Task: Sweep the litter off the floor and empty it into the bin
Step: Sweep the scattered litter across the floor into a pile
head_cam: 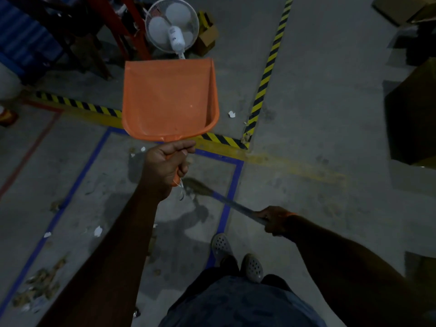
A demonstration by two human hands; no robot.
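Observation:
My left hand (166,161) grips the handle of an orange dustpan (168,97) and holds it out above the floor, pan side up and almost bare. My right hand (273,219) grips the handle of a broom (226,201), whose bristle end (195,186) lies near the floor just below the dustpan handle. White paper scraps (98,231) lie on the grey floor at the left, another white scrap (232,114) lies right of the dustpan, and a heap of brownish litter (40,286) sits at the lower left. No bin is recognisable.
A white standing fan (172,27) is straight ahead beside red frame legs (120,27) and a cardboard box (206,37). Yellow-black hazard tape (266,74) and blue tape lines (226,208) cross the floor. A large dark box (412,114) stands at the right. My feet (236,256) are below.

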